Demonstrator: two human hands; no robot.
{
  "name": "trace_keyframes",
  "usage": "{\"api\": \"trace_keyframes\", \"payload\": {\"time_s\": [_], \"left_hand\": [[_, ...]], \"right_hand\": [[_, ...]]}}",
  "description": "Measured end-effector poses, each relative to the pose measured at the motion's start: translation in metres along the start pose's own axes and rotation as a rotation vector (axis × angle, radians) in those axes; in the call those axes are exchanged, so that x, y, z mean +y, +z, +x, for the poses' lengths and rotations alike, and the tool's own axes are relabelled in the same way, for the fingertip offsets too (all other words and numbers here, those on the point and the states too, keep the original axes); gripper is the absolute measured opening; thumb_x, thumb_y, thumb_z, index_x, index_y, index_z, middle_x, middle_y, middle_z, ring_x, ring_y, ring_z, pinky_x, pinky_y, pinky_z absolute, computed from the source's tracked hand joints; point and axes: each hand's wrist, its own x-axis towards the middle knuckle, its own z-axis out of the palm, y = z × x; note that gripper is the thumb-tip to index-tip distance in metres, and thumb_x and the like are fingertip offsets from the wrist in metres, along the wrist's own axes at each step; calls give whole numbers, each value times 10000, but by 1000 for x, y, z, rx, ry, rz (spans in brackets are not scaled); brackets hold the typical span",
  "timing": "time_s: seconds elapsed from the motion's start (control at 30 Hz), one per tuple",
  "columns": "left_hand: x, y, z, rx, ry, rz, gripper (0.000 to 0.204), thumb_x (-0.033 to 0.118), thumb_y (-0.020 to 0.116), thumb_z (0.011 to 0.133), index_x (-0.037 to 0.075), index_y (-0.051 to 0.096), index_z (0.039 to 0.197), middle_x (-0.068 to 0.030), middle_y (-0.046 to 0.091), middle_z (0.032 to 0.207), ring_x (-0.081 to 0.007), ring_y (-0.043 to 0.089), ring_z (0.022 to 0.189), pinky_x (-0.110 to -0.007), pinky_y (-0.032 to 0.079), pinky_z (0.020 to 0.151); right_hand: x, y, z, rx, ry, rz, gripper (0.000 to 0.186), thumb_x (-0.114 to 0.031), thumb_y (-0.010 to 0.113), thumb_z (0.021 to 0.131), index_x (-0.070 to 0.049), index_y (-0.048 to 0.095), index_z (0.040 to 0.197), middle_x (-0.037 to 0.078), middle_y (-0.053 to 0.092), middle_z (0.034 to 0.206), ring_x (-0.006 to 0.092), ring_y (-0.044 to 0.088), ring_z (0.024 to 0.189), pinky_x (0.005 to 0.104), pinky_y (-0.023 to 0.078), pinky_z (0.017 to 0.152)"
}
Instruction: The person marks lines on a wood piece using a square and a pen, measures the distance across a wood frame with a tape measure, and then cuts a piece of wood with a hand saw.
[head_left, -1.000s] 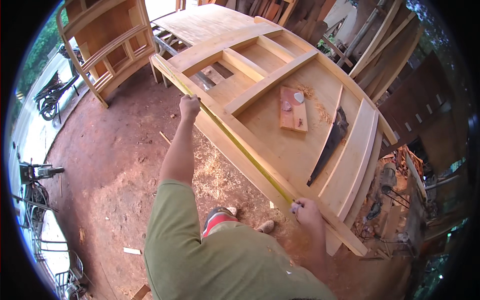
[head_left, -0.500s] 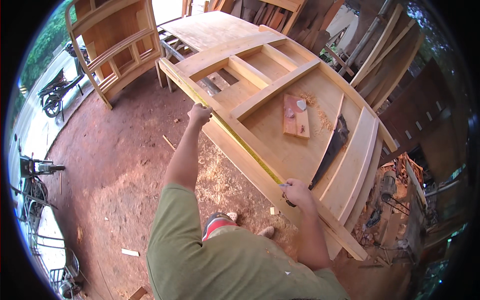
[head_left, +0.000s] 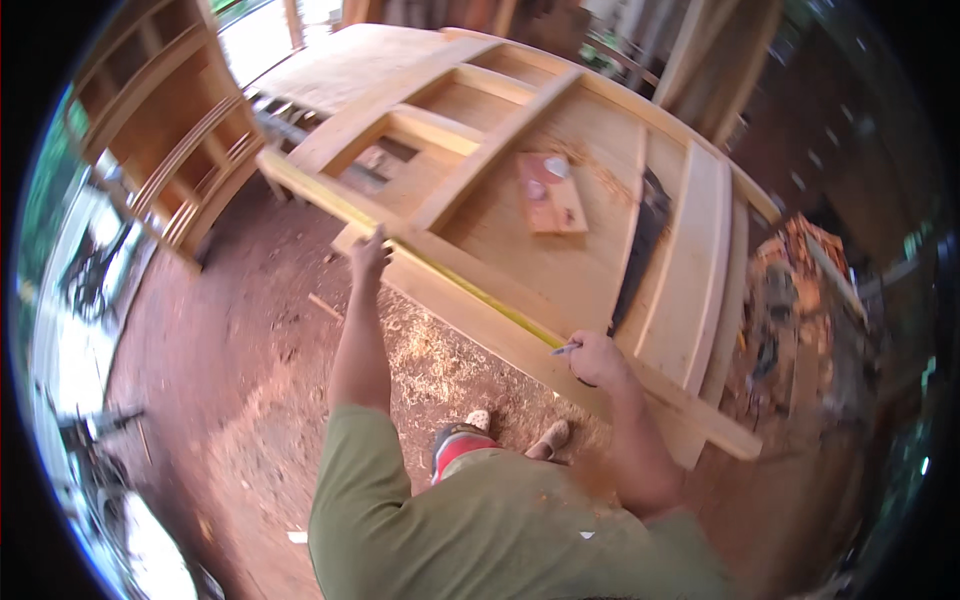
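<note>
Head view: I'm pinning yellow tape measure point(head_left: 470, 285) on plank point(head_left: 520, 335) with closed left hand point(head_left: 370, 255) (right hand point(head_left: 597, 358) gripping pencil point(head_left: 565, 349)).

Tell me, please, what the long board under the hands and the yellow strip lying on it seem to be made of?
The long board looks like pale, unfinished wood: bare matte surface, sawdust on the ground beside it. The yellow strip seems a measuring tape, thin and flat, perhaps coated metal; its material cannot be told for sure.
</note>
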Motion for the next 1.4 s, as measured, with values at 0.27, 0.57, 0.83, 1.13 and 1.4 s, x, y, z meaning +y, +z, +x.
{"api": "trace_keyframes", "payload": {"time_s": [0.27, 0.57, 0.83, 1.13, 1.4], "left_hand": [[-92, 10, -91, 142, 10, -194, 479, 325, 601, 1003, -88, 554, 1241, -199, 668, 1172, -284, 680, 923, -385, 583, 737], [-87, 148, -280, 16, -86, -161, 667, 449, 408, 1051, -74, 365, 1462, -223, 545, 1380, -336, 551, 1241, -422, 505, 1009], [-127, 256, -391, -61, 88, 72, 767, 514, 403, 1038, -48, 251, 1537, -267, 302, 1562, -364, 388, 1400, -462, 384, 1135], [-157, 272, -427, -163, -6, 157, 980, 627, 519, 965, -65, 157, 1557, -227, 355, 1546, -310, 397, 1383, -386, 306, 1156], [-155, 297, -448, 31, -13, 234, 970, 609, 592, 936, -80, 254, 1530, -227, 433, 1492, -307, 477, 1314, -380, 393, 1092]], "right_hand": [[151, -78, -81, 181, 77, 47, 190, -226, 658, 863, -107, 743, 983, 176, 717, 893, 329, 696, 853, 411, 537, 763], [381, -179, -174, 265, 110, -18, 217, -236, 720, 867, -35, 714, 949, 161, 713, 867, 267, 680, 806, 396, 515, 727], [556, -221, -218, 311, 209, -66, 224, -262, 700, 892, -54, 701, 972, 179, 683, 863, 321, 670, 871, 425, 504, 751], [595, -223, -214, 277, 194, -30, 233, -298, 696, 899, -82, 714, 983, 168, 710, 945, 328, 680, 916, 445, 512, 790], [607, -226, -202, 231, 336, -8, 273, -340, 768, 845, -87, 721, 937, 149, 704, 859, 288, 678, 822, 408, 509, 718]]}}
